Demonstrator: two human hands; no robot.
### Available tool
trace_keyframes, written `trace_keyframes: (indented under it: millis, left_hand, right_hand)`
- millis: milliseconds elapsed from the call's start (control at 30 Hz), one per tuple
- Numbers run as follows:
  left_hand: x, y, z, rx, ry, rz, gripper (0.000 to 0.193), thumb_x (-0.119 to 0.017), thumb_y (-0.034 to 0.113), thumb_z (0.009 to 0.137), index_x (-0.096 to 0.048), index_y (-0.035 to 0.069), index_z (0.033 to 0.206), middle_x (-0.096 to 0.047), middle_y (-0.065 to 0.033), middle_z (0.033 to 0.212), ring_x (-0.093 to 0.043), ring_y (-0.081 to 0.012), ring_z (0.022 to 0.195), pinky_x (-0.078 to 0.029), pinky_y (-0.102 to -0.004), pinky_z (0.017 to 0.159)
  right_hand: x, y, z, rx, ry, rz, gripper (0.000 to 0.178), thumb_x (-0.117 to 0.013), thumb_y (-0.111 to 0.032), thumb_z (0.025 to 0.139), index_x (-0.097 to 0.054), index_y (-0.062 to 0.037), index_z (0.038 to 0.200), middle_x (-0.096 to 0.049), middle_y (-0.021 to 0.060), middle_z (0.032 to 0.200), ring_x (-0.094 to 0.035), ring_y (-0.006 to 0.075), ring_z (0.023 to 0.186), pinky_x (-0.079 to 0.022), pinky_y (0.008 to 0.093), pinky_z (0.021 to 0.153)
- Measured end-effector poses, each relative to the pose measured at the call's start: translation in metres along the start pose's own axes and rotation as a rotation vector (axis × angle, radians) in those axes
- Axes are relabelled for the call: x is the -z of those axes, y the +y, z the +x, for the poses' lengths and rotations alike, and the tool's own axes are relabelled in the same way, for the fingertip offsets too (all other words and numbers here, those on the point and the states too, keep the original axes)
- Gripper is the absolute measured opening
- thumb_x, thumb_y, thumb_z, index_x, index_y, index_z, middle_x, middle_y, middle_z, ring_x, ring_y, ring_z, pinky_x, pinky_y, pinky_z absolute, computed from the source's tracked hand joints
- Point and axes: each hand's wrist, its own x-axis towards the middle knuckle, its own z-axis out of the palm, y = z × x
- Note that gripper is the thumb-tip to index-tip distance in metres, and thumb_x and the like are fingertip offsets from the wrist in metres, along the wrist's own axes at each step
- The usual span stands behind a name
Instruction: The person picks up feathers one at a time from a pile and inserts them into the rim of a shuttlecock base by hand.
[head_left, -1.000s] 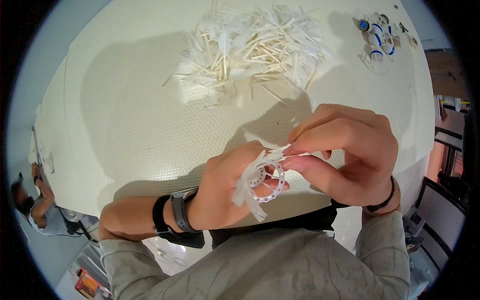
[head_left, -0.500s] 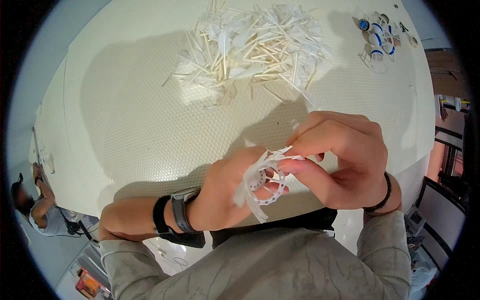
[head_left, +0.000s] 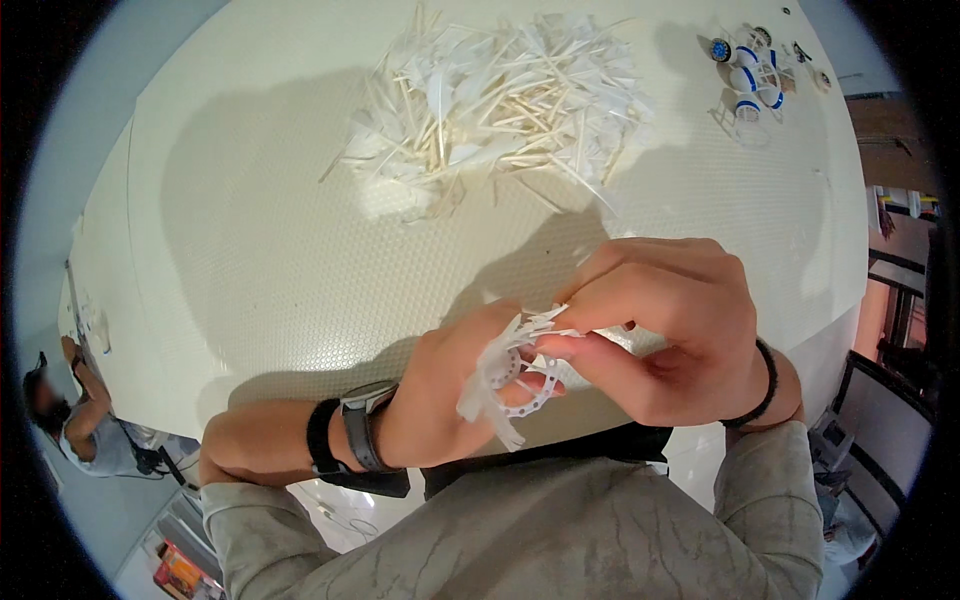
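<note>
My left hand [head_left: 445,385] is closed around a white plastic shuttlecock frame [head_left: 538,402], a ring with small holes along its rim. White trimmed feathers [head_left: 484,388] fan out along the frame's left and upper side. My right hand [head_left: 675,325] pinches at the frame's upper right edge, with thumb and index finger pressed together on the end of a white feather piece [head_left: 566,331]. The right fingertips partly hide that end. Both hands are close together above the table's near edge.
A heap of white feathers with pale quills [head_left: 500,110] lies at the far middle of the white textured table [head_left: 270,200]. Shuttlecock heads with blue bands [head_left: 745,80] sit at the far right beside small parts. Another person [head_left: 80,410] is at the far left.
Both hands and the shuttlecock frame have shifted slightly left in view. My right hand has also come slightly lower, its pinch still at the frame's upper edge.
</note>
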Motion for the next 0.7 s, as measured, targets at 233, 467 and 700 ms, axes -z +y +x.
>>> trace_keyframes:
  millis: [233,467,700]
  left_hand:
    - [-0.003,-0.006,-0.001,-0.032,0.007,0.049,0.033,-0.071,0.017,0.089,-0.062,0.006,0.119,-0.067,-0.0124,0.1,-0.068,-0.0316,0.084,-0.054,-0.0365,0.074]
    - [-0.008,-0.01,-0.002,0.033,-0.011,-0.198,0.024,-0.073,0.017,0.088,-0.061,0.005,0.105,-0.064,-0.0135,0.097,-0.066,-0.0341,0.082,-0.052,-0.0373,0.07]
    - [-0.011,-0.016,-0.002,-0.086,-0.048,-0.154,0.034,-0.074,0.019,0.089,-0.055,0.004,0.112,-0.065,-0.015,0.097,-0.067,-0.0344,0.08,-0.052,-0.0384,0.067]
  right_hand:
    - [0.001,0.0,-0.001,-0.023,-0.021,-0.015,0.014,-0.077,0.004,0.073,-0.07,-0.0022,0.083,-0.068,0.0114,0.074,-0.063,0.0191,0.06,-0.044,0.0261,0.051]
    - [0.032,0.008,0.006,-0.233,0.124,-0.063,0.016,-0.078,-0.001,0.077,-0.063,-0.0047,0.073,-0.062,0.0065,0.066,-0.058,0.0181,0.059,-0.042,0.0288,0.052]
    - [0.02,0.036,0.005,-0.166,0.045,-0.77,0.019,-0.079,-0.008,0.077,-0.061,-0.0032,0.081,-0.06,0.0085,0.075,-0.059,0.0278,0.066,-0.047,0.0344,0.058]
